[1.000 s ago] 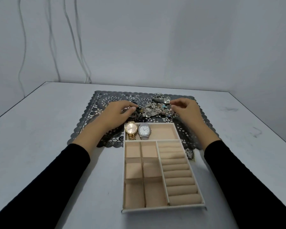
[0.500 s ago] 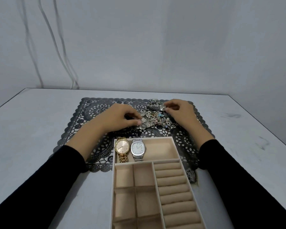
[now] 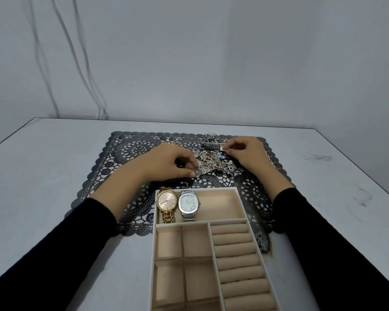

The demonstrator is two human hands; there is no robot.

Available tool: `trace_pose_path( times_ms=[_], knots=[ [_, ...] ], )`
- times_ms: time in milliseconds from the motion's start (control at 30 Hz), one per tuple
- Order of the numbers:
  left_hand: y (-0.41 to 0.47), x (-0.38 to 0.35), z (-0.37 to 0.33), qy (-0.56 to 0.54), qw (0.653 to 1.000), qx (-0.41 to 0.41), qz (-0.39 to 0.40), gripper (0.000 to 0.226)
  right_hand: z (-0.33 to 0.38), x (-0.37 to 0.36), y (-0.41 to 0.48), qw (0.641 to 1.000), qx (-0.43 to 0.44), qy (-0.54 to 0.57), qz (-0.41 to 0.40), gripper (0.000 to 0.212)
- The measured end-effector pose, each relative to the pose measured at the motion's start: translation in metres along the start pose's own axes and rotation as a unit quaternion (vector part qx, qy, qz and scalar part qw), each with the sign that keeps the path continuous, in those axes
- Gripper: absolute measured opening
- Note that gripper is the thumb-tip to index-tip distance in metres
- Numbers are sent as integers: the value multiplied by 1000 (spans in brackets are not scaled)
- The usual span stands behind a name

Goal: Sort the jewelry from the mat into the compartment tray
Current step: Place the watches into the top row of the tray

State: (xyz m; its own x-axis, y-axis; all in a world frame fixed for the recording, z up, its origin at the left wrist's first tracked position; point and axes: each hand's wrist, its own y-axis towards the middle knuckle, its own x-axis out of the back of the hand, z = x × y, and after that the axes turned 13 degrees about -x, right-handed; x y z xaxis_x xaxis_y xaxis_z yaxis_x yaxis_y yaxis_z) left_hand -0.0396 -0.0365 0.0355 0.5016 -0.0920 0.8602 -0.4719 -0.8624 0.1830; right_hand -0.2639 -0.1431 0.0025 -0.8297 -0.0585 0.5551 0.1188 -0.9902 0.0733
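Observation:
A tangled pile of jewelry [image 3: 213,159] lies on the black lace mat [image 3: 130,153]. My left hand [image 3: 169,162] pinches a small silver watch [image 3: 203,171] at the pile's near left edge. My right hand [image 3: 248,153] grips the clasp end of a dark mesh band [image 3: 211,146] at the pile's far right. The beige compartment tray [image 3: 241,199] stands in front of the mat. A gold watch [image 3: 166,202] and a silver watch [image 3: 188,204] lie side by side in its far compartment.
Loose rings [image 3: 138,143] lie on the mat's far left. The tray has square cells [image 3: 182,241] at its left and ring rolls [image 3: 234,250] at its right. White cables [image 3: 85,63] hang on the wall behind the grey table [image 3: 43,176].
The view has tilted up, so the tray sits lower in the frame. My left hand has closed on the small silver watch; my right hand stays at the dark band.

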Motion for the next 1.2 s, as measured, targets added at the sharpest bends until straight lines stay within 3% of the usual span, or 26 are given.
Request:
trace_pose_path(
  times_ms=[433,833,1000,1200],
  knots=[
    [0,-3,-4,-63,997,49,15,22,-2,5,-3,999,10,44,-15,11],
    [1,-2,-10,-42,996,44,59,19,1,6,-10,997,20,79,-4,15],
    [0,-3,-10,-68,997,26,29,17,4,8,-15,995,1,98,14,17],
    [-3,-1,-8,-135,989,8,-66,18,8,8,-21,993,1,113,18,16]
  ],
)
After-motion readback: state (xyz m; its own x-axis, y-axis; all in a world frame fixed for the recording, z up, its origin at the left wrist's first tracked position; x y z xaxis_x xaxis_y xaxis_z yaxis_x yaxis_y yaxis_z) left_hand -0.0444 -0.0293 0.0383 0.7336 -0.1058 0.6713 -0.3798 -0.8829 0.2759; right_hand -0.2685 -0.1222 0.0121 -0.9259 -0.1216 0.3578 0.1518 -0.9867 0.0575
